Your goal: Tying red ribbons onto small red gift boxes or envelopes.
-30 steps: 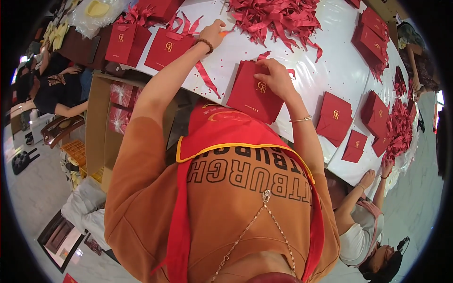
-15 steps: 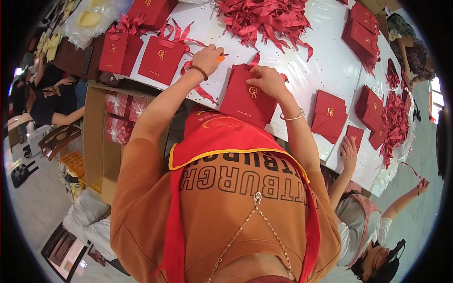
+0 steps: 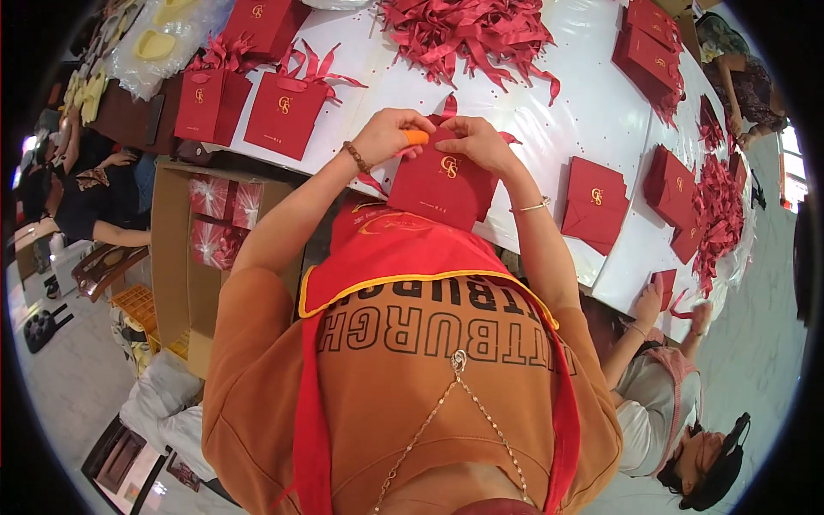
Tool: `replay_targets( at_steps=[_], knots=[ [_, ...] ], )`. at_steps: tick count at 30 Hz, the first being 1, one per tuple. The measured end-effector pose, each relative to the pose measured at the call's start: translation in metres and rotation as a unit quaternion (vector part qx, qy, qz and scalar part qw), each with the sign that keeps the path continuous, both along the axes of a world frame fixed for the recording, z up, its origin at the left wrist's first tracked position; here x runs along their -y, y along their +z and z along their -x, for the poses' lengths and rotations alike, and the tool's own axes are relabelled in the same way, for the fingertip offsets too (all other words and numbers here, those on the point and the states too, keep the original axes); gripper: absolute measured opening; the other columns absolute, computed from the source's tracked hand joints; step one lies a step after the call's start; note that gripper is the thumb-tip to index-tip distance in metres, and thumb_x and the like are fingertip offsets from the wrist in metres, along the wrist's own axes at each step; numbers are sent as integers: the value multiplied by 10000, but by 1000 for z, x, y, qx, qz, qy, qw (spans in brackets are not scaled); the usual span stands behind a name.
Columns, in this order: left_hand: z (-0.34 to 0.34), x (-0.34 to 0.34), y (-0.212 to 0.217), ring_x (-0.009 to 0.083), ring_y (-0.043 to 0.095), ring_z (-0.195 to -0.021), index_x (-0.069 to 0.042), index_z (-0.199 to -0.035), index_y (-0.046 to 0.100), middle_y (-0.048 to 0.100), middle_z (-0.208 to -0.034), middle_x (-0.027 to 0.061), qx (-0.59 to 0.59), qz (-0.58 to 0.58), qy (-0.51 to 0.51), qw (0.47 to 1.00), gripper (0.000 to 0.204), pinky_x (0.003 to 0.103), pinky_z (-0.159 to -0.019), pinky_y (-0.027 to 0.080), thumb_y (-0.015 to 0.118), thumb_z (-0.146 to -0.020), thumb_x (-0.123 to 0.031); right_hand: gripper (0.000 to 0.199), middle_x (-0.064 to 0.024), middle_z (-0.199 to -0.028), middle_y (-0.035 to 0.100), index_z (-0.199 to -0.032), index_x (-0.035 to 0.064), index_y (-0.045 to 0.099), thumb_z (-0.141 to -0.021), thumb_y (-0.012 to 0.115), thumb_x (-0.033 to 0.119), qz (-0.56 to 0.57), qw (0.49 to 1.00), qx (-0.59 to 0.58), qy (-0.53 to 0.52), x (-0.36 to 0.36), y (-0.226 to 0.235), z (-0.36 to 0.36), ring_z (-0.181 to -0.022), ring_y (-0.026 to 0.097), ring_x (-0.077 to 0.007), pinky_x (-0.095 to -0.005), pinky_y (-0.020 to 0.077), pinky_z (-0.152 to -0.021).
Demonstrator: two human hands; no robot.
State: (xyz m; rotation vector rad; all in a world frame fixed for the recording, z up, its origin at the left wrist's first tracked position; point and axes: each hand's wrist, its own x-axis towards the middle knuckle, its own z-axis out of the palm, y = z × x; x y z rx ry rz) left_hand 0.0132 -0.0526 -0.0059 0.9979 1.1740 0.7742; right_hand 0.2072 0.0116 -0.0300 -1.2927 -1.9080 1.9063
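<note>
A red paper gift bag [image 3: 439, 190] with a gold emblem lies at the table's front edge, against my apron. My right hand [image 3: 482, 144] pinches its top edge, thumb in front. At the same edge, my left hand [image 3: 393, 137] has its fingers drawn together close to the right fingertips; what they hold is hidden. An orange cover [image 3: 415, 137] wraps one left finger. Red ribbon [image 3: 450, 106] sticks up behind the bag's top, and another end of ribbon shows below my left wrist.
Finished-looking red bags with ribbon handles [image 3: 285, 113] stand at the left. A heap of red ribbons [image 3: 468, 34] lies at the far middle. Flat red bags [image 3: 594, 206] are stacked to the right, where a co-worker [image 3: 657, 403] handles another. An open carton [image 3: 176, 249] is at my left.
My left hand has come in from the left, down to the bag's top edge beside my right hand. The right hand still grips the bag. The co-worker's hands have drawn closer together.
</note>
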Motion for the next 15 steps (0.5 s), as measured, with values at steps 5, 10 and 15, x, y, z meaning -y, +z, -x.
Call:
replay_targets(
  at_steps=[5,10,15],
  knots=[
    [-8,2,-9,91,560,-574,23,-946,587,608,-715,66,-65,13,79,995,152,203,-507,462,568,-806,-34,359,-78,-830,612,-994,2,602,-692,708,163,-14,1000,-3,2,2,1,3,-778,564,-145,-266,441,-719],
    [-15,6,-7,106,582,-550,8,-883,617,625,-684,83,-160,-37,74,984,124,227,-494,471,574,-770,-22,323,-84,-865,610,-1013,-3,596,-725,665,126,5,999,-17,29,7,5,3,-789,559,-161,-273,436,-730],
    [-19,12,-8,228,620,-635,-10,-875,619,631,-715,140,-263,-136,39,954,148,312,-574,481,553,-750,-54,336,-110,-912,620,-1042,-7,587,-734,650,111,-29,999,-16,18,8,9,5,-839,573,-180,-285,440,-761]
  ],
)
